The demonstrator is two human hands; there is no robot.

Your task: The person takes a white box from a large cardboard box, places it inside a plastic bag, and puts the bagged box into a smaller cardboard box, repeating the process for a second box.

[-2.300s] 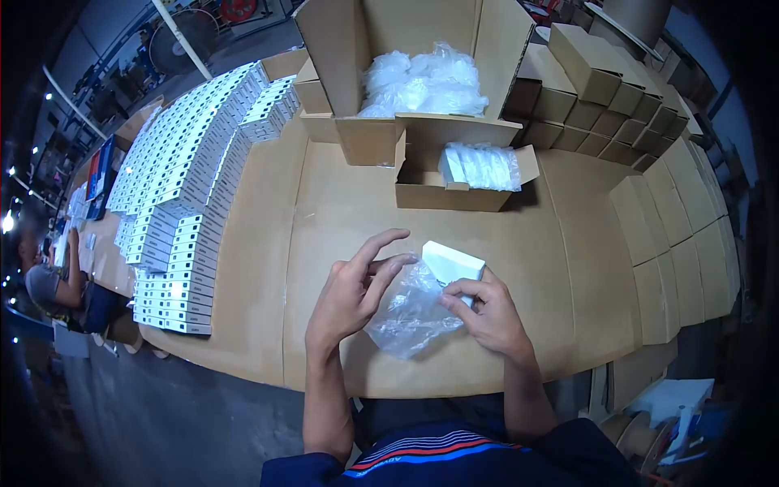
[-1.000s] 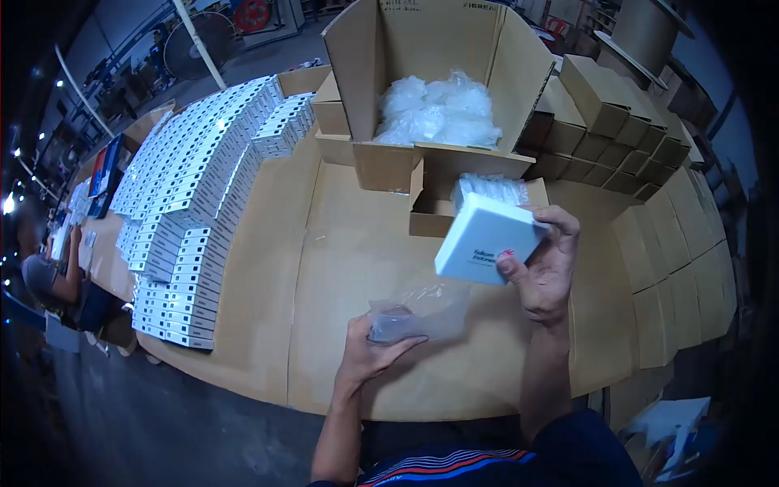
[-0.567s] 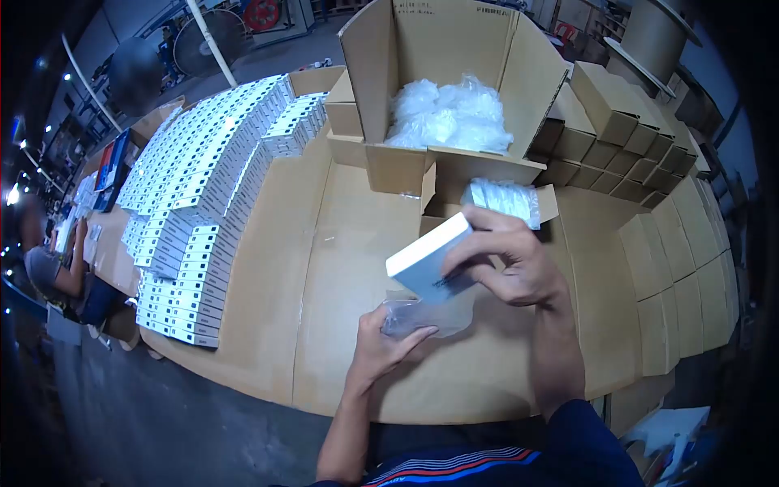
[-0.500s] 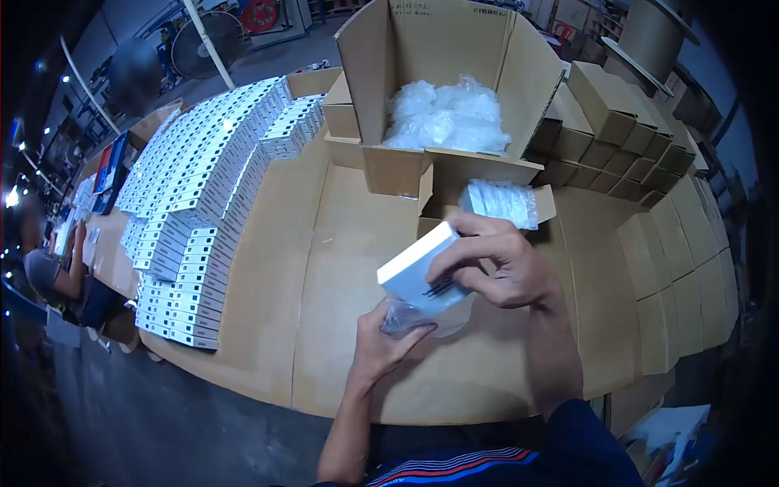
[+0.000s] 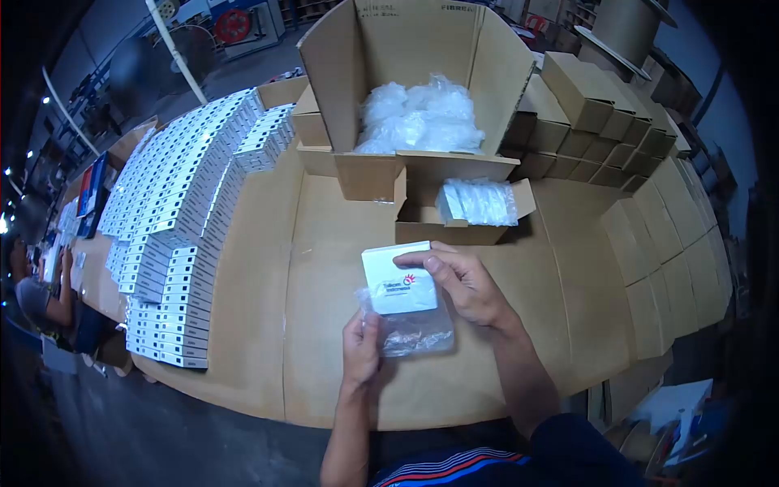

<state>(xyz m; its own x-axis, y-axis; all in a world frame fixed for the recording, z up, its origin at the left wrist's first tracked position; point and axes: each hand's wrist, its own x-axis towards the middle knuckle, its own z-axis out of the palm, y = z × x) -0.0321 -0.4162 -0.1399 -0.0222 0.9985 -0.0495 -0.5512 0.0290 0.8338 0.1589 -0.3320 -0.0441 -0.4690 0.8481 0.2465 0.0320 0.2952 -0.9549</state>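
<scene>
A small white box (image 5: 389, 302) with a red logo and dark print faces me, its lower end inside the mouth of a clear plastic bag (image 5: 418, 337). My left hand (image 5: 362, 349) pinches the bag's left side between thumb and fingers. From the right, my right hand (image 5: 471, 288) grips the upper part of the white box, with fingers lying across its face. Just beyond, a small open carton (image 5: 450, 234) holds several bagged white boxes (image 5: 479, 203) standing in a row.
Behind it, a large open carton (image 5: 334, 89) contains a heap of clear plastic bags (image 5: 422, 118). Stacked white boxes (image 5: 174, 195) fill the table's left. Brown cartons (image 5: 580, 97) are piled at the right. A person (image 5: 53, 300) sits at far left.
The white box has turned from tilted to nearly upright, its printed face now toward me. Its lower end sits in the bag, which hangs flatter. The view has shifted slightly.
</scene>
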